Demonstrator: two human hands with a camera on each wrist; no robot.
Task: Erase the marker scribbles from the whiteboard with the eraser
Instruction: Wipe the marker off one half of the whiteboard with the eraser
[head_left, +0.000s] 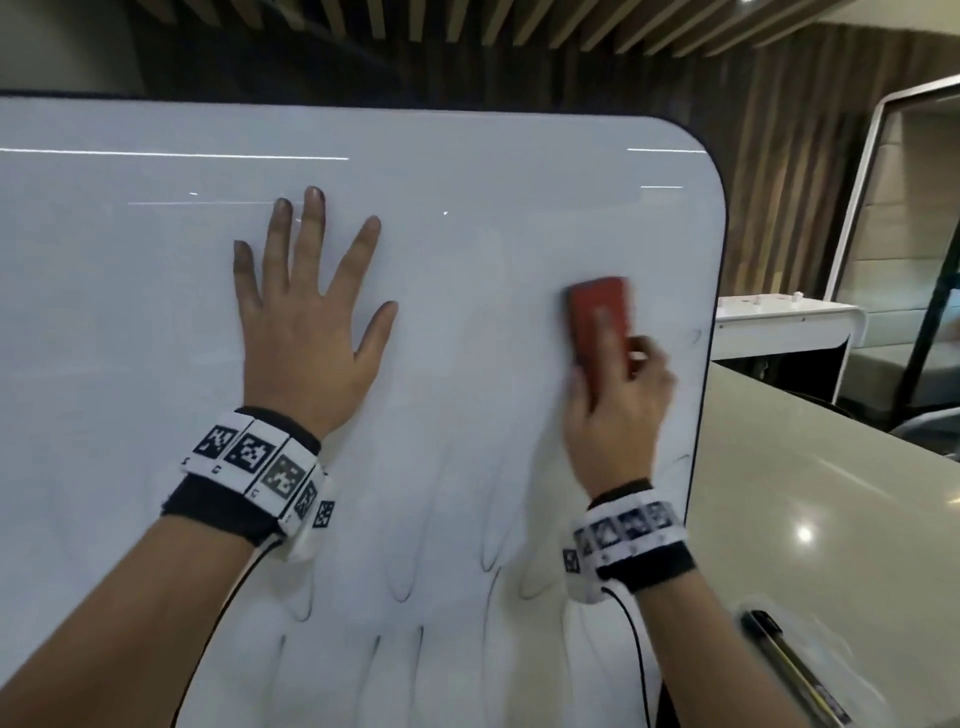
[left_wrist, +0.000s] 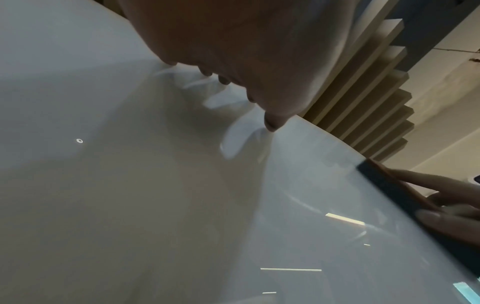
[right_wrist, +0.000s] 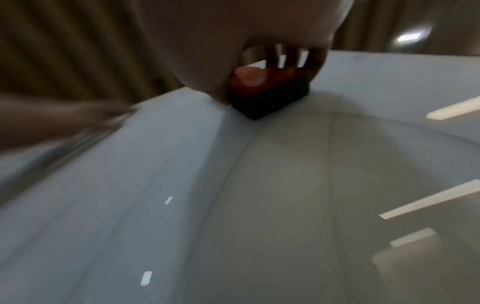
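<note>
Against the glossy white whiteboard (head_left: 130, 312), the right hand (head_left: 618, 415) keeps its grip clenched around the red block eraser (head_left: 600, 325), mid-wipe near the board's right edge. The left hand (head_left: 306, 322) lies flat, fingers spread, bracing. Faint black marker loops (head_left: 400, 582) remain lower down, so I judge the next strokes must drop there. No containers show; a dark marker pen (head_left: 779, 654) lies on the pale worktop (head_left: 831, 493).

A glossy beige table (head_left: 831, 519) fills the 4 o'clock area of the head view, with 1 dark pen (head_left: 789, 665) with a yellow stripe lying on it toward 5 o'clock. At 3 o'clock stands a white counter (head_left: 784, 327) (small pale items on top, too small to tell). Wooden ceiling slats (head_left: 519, 26) run across 12 o'clock.
</note>
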